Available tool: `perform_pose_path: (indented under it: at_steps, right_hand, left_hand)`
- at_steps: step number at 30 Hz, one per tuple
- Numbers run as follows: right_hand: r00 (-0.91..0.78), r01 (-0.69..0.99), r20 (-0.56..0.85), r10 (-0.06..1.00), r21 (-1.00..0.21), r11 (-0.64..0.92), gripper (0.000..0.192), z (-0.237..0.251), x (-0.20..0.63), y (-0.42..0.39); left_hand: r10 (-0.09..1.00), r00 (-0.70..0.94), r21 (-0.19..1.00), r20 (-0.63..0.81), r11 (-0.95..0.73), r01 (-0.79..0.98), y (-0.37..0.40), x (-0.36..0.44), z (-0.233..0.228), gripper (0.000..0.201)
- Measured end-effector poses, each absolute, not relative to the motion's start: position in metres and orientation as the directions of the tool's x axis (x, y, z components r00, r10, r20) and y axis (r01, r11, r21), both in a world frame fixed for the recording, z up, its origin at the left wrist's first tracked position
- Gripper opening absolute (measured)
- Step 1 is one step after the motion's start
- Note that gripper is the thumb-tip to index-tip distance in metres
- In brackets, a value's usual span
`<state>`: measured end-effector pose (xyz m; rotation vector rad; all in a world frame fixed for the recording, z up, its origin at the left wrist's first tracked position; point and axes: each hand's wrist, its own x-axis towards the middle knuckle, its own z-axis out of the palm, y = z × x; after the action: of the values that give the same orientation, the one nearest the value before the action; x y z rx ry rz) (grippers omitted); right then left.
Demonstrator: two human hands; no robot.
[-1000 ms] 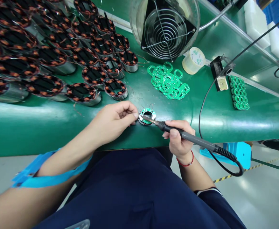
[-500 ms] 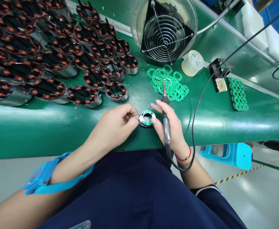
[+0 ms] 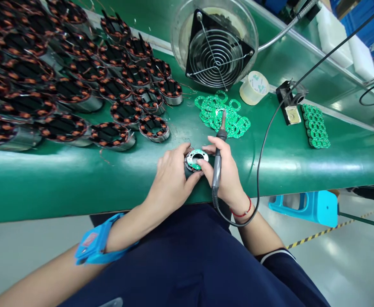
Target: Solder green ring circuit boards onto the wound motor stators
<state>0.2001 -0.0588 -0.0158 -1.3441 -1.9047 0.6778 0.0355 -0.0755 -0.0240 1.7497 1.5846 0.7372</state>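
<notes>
A motor stator [image 3: 187, 163] topped by a ring-shaped green circuit board [image 3: 193, 164] stands near the bench's front edge. My left hand [image 3: 172, 175] is closed around the stator's left and near side, its thumb along the front. From the right, my right hand [image 3: 227, 175] keeps a soldering iron [image 3: 217, 166] against its palm and fingers, the tip pointing away from me over the loose boards. The right thumb rests at the board's inner edge, and its other fingertips are at the far right rim. Part of the stator is hidden by my fingers.
Many wound stators [image 3: 126, 111] crowd the left. Ahead lie a pile of loose ring boards [image 3: 209, 111], a fan [image 3: 220, 59] and a tape roll [image 3: 253, 88]. An iron stand [image 3: 291, 104] and a stacked board panel [image 3: 315, 126] are right. The iron's cord [image 3: 268, 132] crosses the bench.
My left hand has gone from pinching at the board's left edge to wrapping around the stator. My right thumb and fingers have come in onto the board, with the iron still held.
</notes>
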Motion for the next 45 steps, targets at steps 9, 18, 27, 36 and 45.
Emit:
perform_pose_path:
  at_steps: [9, 18, 27, 36, 45]
  right_hand:
    - [-0.118, 0.682, 0.306, 0.945, -0.666, 0.301, 0.049, -0.019, 0.189, -0.090]
    - [-0.132, 0.707, 0.386, 0.913, -0.609, 0.360, 0.049, -0.026, 0.186, -0.087]
    - [-0.162, 0.698, 0.329, 0.930, -0.628, 0.343, 0.045, -0.026, 0.191, -0.080]
    - [-0.168, 0.698, 0.395, 0.903, -0.599, 0.393, 0.046, -0.037, 0.189, -0.082]
    - [-0.161, 0.601, 0.416, 0.895, -0.678, 0.423, 0.050, -0.035, 0.193, -0.083]
  left_hand:
    - [0.995, 0.103, 0.795, 0.014, -0.073, 0.602, -0.076, 0.035, -0.027, 0.052]
    - [0.948, 0.306, 0.810, 0.087, -0.246, 0.533, -0.057, 0.026, -0.021, 0.035]
    - [0.976, 0.207, 0.817, 0.062, -0.169, 0.551, -0.085, 0.007, -0.022, 0.049]
    - [0.969, 0.247, 0.912, -0.025, -0.080, 0.403, -0.084, 0.007, -0.024, 0.061]
    - [0.918, 0.396, 0.927, 0.011, -0.157, 0.340, -0.059, -0.006, -0.031, 0.069]
